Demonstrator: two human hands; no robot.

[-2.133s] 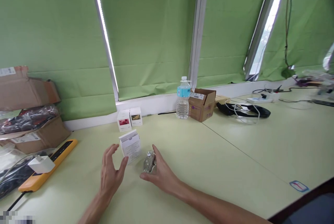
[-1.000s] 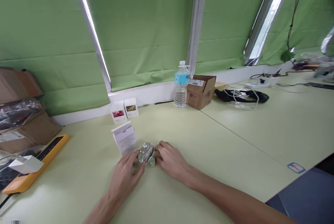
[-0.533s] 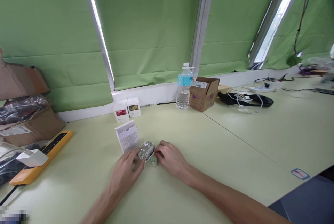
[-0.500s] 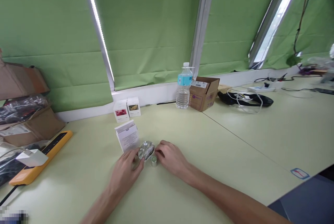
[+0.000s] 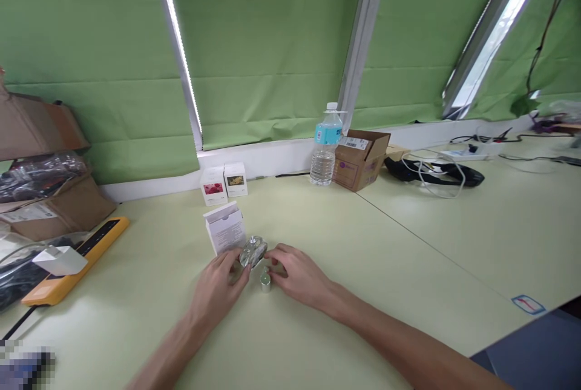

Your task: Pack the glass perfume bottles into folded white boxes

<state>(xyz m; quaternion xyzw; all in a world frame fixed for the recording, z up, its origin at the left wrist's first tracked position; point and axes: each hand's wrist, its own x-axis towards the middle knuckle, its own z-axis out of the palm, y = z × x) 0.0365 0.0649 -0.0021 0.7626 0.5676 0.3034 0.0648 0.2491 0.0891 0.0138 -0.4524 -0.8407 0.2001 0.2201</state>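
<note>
A clear glass perfume bottle point(image 5: 253, 252) with a silver spray top stands tilted on the table. My left hand point(image 5: 221, 278) is closed on its left and near sides, thumb at the front. At the bottle's right edge is my right hand point(image 5: 295, 272), its index fingertip at or against the glass. The thumb sits lower, apart from that finger, with a gap between them. Just below, a small silver cap point(image 5: 265, 282) rests on the table, close to the right thumb. Behind the bottle stands an open white carton point(image 5: 226, 231) with printed text, its top flap raised.
Two small white boxes point(image 5: 224, 184) with flower pictures stand by the wall. Further right are a water bottle point(image 5: 324, 157), a brown cardboard box point(image 5: 356, 167) and a black device point(image 5: 431, 175) with a white cable. A yellow power strip point(image 5: 86, 266) lies at left.
The right thumb has come away from the index finger and moved lower, beside the cap. My left hand keeps its hold on the perfume bottle. The view has shifted slightly.
</note>
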